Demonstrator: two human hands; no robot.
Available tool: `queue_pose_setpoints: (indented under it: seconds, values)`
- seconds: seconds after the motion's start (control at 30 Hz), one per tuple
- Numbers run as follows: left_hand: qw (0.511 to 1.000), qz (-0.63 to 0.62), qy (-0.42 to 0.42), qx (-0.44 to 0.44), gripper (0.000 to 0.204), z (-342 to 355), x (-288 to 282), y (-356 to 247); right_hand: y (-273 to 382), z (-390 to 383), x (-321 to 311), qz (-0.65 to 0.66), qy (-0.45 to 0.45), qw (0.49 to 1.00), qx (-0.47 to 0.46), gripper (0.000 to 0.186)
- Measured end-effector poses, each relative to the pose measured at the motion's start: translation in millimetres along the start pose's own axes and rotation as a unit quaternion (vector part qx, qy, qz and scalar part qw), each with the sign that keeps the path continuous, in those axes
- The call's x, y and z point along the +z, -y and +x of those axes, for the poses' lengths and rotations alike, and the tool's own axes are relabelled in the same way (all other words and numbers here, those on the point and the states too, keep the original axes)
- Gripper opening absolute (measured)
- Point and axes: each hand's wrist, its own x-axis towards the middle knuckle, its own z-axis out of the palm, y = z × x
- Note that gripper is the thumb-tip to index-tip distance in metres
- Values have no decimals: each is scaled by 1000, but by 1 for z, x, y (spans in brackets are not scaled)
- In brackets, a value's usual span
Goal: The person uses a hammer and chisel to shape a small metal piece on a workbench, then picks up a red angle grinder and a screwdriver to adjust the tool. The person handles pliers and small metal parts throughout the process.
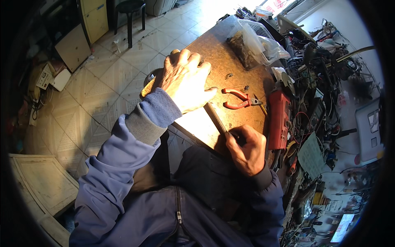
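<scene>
My right hand (249, 151) is closed at the near edge of the worktable (242, 78), thumb and fingers pinching a narrow brownish-grey bar (215, 117). The bar slants away from it toward my left hand (186, 80). That hand is curled, palm down, over the table's left edge with the thumb reaching right; what its fingers close on is hidden beneath them. Red-handled pliers (236, 99) lie just right of the left thumb, their jaws pointing right. A yellow object (147, 88) partly shows behind my left wrist.
A clear plastic box (255, 45) with dark contents stands at the table's far end. On the right are a red tool case (279, 119) and a dense heap of cables and parts (321, 82). A black stool (130, 8) stands on the tiled floor beyond.
</scene>
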Motion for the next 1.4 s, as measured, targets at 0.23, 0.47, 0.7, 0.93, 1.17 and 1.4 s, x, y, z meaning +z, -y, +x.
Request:
queue_pose_setpoints:
  seconds: [0.23, 0.47, 0.7, 0.93, 1.17, 1.4]
  values:
    - [1000, 7, 0, 5, 49, 1, 1, -1, 3, 17, 8, 18, 1, 1000, -10, 16]
    - [999, 23, 29, -13, 51, 3, -3, -3, -2, 18, 8, 8, -2, 999, -33, 17]
    - [999, 29, 19, -9, 54, 1, -2, -4, -3, -6, -4, 23, 10, 999, 20, 18]
    - [998, 32, 47, -15, 54, 4, -6, -6, 2, 32, 18, 78, -13, 997, 0, 17]
    - [999, 23, 20, -13, 52, 0, -4, -6, -1, -8, -4, 43, 10, 998, 44, 17]
    - [999, 34, 32, -9, 52, 4, -4, -5, -3, 39, 21, 63, -14, 997, -41, 18]
